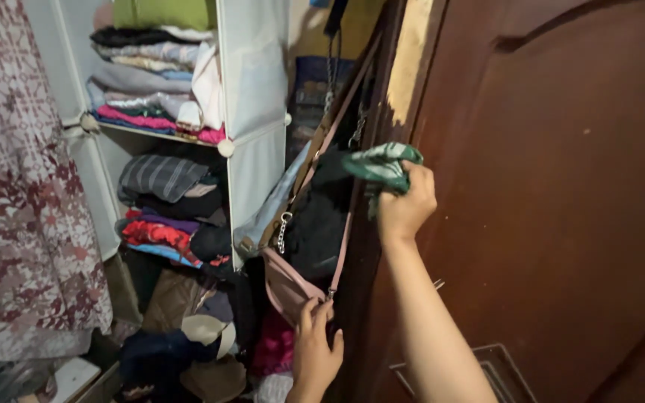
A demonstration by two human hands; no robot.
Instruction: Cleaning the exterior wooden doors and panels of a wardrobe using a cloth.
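My right hand is raised beside the edge of a brown wooden door and is closed on a crumpled green and white cloth. Lower down, my left hand pinches the bottom corner of a pink handbag that hangs by its strap and a metal chain from the door edge. The bag's mouth gapes, dark inside, just left of the green cloth. Other hanging bags sit behind it, partly hidden.
A white fabric shelf unit at the left holds stacks of folded clothes on two levels. Loose clothes, bags and caps are heaped on the floor below. A red and white patterned curtain hangs at the far left.
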